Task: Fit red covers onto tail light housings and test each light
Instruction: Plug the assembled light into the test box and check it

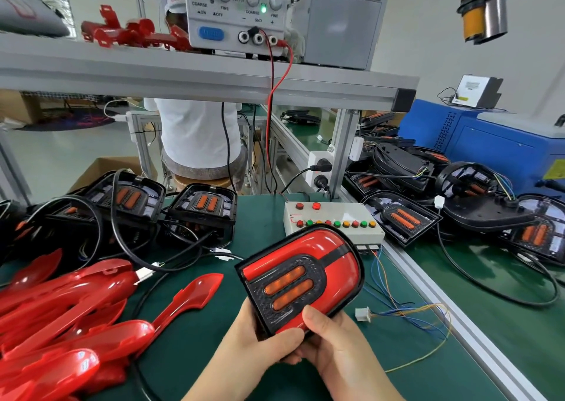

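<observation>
My left hand and right hand both grip the light by its near end, above the green mat, cover on. Fitting looks done; next I'd plug it into the connector by the test box. Spare covers lie left; a power supply sits on the shelf

The near end of the tail light lies under both thumbs. The fingers of the left hand and the right hand are hidden behind it. At the left, the heap of red covers runs off the left and near edges. The far power supply is cut off at its top, and the label on its blue button is blurred.
</observation>
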